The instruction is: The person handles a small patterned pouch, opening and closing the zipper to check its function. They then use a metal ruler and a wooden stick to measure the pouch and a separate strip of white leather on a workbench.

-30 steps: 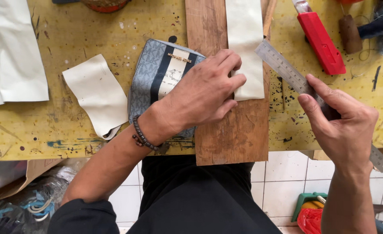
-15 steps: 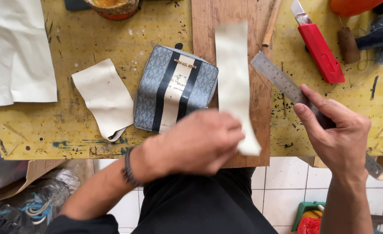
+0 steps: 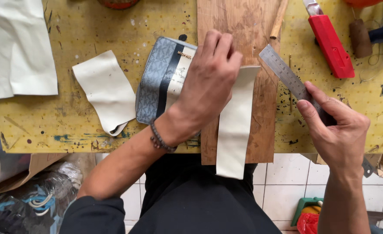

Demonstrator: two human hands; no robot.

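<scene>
Since half second ago, your left hand [image 3: 211, 82] has shifted up board, cream leather strip [image 3: 234, 125] pulled lower. Strip's near end overhangs tabletop [image 3: 35, 125] edge toward your lap. Left grip flat, fingers pressing strip's top end onto wooden board [image 3: 243, 26], nothing enclosed. Right hand [image 3: 336, 130] pinches steel ruler [image 3: 286, 76], lying diagonal just beside strip. Risk: hanging end drags strip askew if you ease pressure. Striped wallet [image 3: 163, 80] partly under left wrist. Farther: red utility knife [image 3: 328, 39].
</scene>
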